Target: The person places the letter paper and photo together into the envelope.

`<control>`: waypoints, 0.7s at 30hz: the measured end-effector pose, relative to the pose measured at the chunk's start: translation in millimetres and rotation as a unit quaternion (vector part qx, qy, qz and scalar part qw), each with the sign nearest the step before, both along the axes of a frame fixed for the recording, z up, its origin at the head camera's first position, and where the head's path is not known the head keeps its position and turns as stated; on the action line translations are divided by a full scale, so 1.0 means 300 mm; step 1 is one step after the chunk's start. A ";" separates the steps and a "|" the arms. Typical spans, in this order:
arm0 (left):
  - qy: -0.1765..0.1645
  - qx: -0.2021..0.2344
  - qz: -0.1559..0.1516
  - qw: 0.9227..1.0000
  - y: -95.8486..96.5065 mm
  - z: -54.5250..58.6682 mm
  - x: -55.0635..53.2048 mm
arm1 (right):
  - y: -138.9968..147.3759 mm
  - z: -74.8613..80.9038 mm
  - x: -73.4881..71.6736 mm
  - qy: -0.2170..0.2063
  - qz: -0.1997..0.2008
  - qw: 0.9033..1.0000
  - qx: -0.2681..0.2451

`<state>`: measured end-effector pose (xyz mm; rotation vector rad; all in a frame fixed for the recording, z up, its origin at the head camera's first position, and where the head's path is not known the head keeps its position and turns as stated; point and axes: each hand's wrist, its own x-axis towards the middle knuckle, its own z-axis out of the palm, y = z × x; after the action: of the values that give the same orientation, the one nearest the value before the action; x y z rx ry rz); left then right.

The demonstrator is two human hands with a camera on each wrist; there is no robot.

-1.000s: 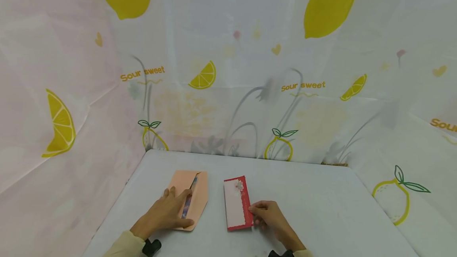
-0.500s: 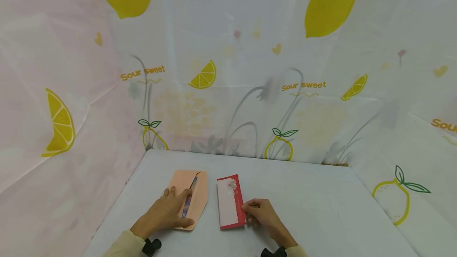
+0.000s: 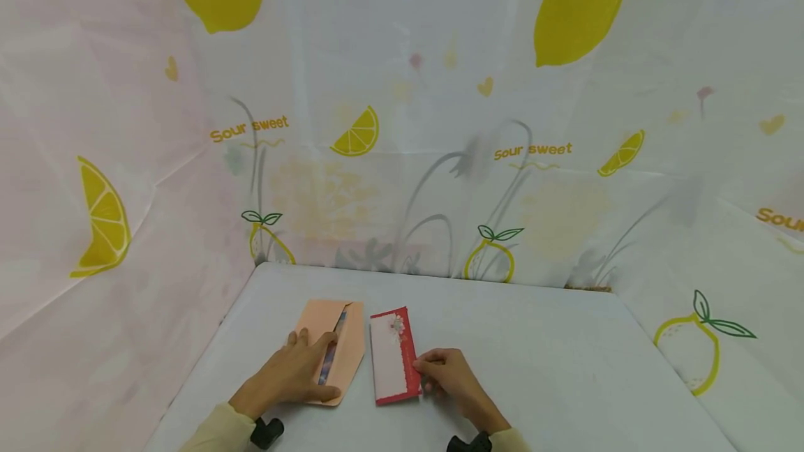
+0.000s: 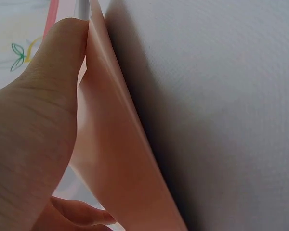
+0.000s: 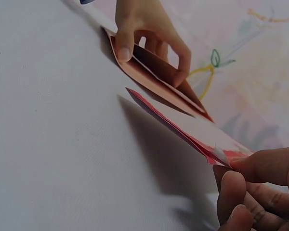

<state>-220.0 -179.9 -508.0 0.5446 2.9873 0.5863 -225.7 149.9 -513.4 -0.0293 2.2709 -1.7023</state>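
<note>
A peach paper envelope (image 3: pixel 353 351) lies at the left with its flap side up, and a blue-purple patterned strip (image 3: pixel 326 364) shows in its slit. My left hand (image 3: pixel 290 370) rests spread on it, thumb on one side of the slit and index finger across on the other; the right wrist view shows the envelope's mouth (image 5: pixel 156 79) parted between them. Just to the right, my right hand (image 3: pixel 451 377) pinches a red and white greeting card (image 3: pixel 388 360), decorated with a flower, by its right edge. The card is tilted above the table, casting a shadow.
Both things are on a white table (image 3: pixel 534 354). Lemon-printed sheets (image 3: pixel 402 194) hang behind it and along both sides. Dark wrist devices (image 3: pixel 266 433) are strapped on at the sleeves.
My right hand has carried the card leftward until it is close beside the envelope. The left hand has stayed put on the envelope.
</note>
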 end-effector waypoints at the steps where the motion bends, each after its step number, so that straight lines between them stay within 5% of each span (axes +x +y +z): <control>1: 0.000 0.001 0.000 1.000 -0.001 0.001 0.000 | -0.004 0.001 0.001 0.000 0.000 1.000 0.001; 21: 0.016 0.000 0.001 1.000 -0.001 0.003 0.002 | -0.078 -0.007 -0.013 -0.001 0.012 0.999 -0.034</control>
<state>-219.4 -180.2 -507.1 0.5561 3.0176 0.5823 -229.5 126.5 -515.4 -0.0694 2.2026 -1.7655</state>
